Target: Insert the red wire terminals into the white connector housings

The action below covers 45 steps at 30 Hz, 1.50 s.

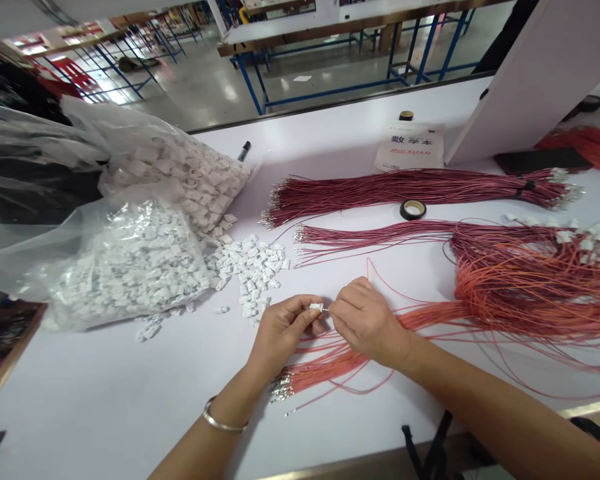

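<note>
My left hand (290, 323) pinches a small white connector housing (317, 307) between thumb and fingers. Close beside it on the right, my right hand (363, 317) is closed on a thin wire, whose metal terminal (325, 309) points at the housing's end; whether it sits inside cannot be told. An orange-red wire (380, 277) loops up behind my right hand. Below both hands lies a bundle of orange wires (325, 373) with bare metal terminals at its left end. Left of my left hand, loose white housings (253, 267) are heaped on the table.
Clear plastic bags of white housings (135, 260) and larger pale parts (180, 173) stand at the left. Dark red wire bundles (380, 190), a tape roll (413, 209), a notebook (411, 147) and a black marker (245, 151) lie behind. A tangled wire pile (530, 280) is at the right.
</note>
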Motion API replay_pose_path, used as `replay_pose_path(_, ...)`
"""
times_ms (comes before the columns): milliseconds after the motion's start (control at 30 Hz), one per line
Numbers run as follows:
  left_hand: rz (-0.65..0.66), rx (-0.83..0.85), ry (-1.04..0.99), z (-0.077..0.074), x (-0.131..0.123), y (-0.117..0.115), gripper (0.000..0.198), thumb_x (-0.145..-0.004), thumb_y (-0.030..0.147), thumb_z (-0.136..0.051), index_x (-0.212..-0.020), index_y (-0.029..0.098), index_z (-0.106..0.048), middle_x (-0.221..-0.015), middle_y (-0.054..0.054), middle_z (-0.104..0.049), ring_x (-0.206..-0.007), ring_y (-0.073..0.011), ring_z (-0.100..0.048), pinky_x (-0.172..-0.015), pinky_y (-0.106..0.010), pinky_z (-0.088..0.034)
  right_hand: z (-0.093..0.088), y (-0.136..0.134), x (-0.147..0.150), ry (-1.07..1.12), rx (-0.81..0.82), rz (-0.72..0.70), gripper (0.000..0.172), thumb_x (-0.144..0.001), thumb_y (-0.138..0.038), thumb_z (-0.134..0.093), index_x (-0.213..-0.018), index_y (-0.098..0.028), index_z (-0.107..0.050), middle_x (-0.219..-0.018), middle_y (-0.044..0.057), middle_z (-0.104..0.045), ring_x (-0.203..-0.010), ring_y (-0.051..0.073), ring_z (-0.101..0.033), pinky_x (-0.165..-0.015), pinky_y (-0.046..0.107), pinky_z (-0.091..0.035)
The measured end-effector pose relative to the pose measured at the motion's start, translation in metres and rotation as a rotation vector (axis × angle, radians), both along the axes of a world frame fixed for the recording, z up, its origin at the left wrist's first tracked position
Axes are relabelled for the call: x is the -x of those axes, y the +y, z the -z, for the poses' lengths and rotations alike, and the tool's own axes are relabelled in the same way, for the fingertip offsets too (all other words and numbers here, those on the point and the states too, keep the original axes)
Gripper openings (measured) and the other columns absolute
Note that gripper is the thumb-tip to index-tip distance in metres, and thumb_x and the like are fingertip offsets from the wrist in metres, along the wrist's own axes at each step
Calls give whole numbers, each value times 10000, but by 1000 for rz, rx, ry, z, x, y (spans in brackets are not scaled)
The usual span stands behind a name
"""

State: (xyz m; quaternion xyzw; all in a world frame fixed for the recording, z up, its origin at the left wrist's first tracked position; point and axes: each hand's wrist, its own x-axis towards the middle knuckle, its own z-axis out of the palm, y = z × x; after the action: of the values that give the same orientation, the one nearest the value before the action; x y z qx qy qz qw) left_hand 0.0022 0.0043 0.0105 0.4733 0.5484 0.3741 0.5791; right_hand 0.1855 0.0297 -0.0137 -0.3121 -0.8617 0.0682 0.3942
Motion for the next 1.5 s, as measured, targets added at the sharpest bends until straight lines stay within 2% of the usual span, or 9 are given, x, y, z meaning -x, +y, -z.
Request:
replay_pose_path(167,-16,13,-25,2,-1,0,230,-828,315,-700,-959,127,-719,-596,5,-680,-579,-124,-613,-632,-244,-498,0,1,1,3,10,-2,296,-941,-104,-411,-686,-179,-541,-660,14,-469,-675,159,-409,-703,309,-356)
replay_pose_path(367,4,2,-33,0,0,2,220,-838,323,-690,-938,129,-717,-588,6,-671,-572,-123,-600,-632,-249,-489,-2,0,4,12,-60,8,313,-943,-94,-422,-660,-172,-530,-641,13,-465,-653,154,-393,-682,309,-357)
replay_pose_path(533,52,-20,9,-1,0,2,210,-857,314,-665,-940,129,-717,-591,1,-669,-572,-127,-589,-629,-254,-474,-2,-2,6,-16,-129,48,363,-953,-91,-418,-609,-182,-489,-609,4,-433,-631,150,-372,-659,305,-347)
replay_pose_path(833,78,-74,62,1,-1,0,223,-878,315,-635,-960,126,-719,-617,-7,-675,-597,-136,-601,-641,-260,-479,1,-3,7,-20,-162,72,346,-932,-95,-449,-601,-183,-495,-607,12,-460,-621,153,-379,-652,305,-350)
replay_pose_path(1000,15,-38,1,1,-1,0,246,-864,320,-659,-1002,124,-715,-629,-8,-672,-606,-141,-600,-635,-259,-481,-1,-1,7,-35,-62,73,296,-953,-145,-472,-668,-182,-543,-625,7,-512,-635,146,-448,-694,304,-354)
replay_pose_path(1200,-54,-43,-35,0,-1,0,227,-851,305,-675,-994,133,-713,-644,-9,-688,-623,-143,-633,-657,-258,-503,-2,1,5,82,119,58,187,-946,-157,-492,-793,-184,-595,-710,12,-632,-659,131,-548,-715,301,-381)
replay_pose_path(1500,-46,-27,-70,1,-3,-1,206,-848,292,-678,-974,130,-699,-638,-8,-705,-611,-138,-646,-660,-257,-521,-1,1,11,106,116,34,241,-962,-144,-431,-745,-188,-527,-657,5,-601,-599,130,-510,-672,289,-400)
